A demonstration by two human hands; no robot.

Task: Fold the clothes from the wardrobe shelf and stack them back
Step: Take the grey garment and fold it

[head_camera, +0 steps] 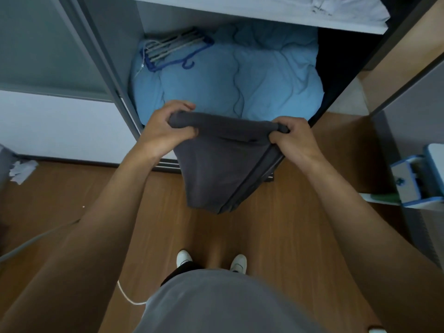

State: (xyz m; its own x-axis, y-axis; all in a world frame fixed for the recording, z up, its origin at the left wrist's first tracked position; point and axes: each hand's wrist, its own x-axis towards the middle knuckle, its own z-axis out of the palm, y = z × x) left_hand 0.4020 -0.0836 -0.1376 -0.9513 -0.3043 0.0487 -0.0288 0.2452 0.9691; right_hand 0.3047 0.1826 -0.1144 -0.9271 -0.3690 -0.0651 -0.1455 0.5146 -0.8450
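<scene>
Hands are held out in front of the open wardrobe, and a dark grey garment (216, 162) is gripped between them at its folded top edge. The left hand (165, 131) is curled around the left end of that edge, thumb underneath and fingers over the top; the right hand (294, 138) pinches the right end with curled fingers. The garment is held in the air, above the wooden floor (276, 231) and just in front of the wardrobe's lower compartment, its lower part hanging down and narrowing toward the bottom. A light blue duvet (240, 78) is stuffed into that compartment, and a bundle of hangers (173, 50), grey with blue ones, lies at its back left corner. On the shelf (264, 18) above, near its right end, white folded clothes (336, 7) are seen. White shoes (184, 257) are visible on the floor below.
</scene>
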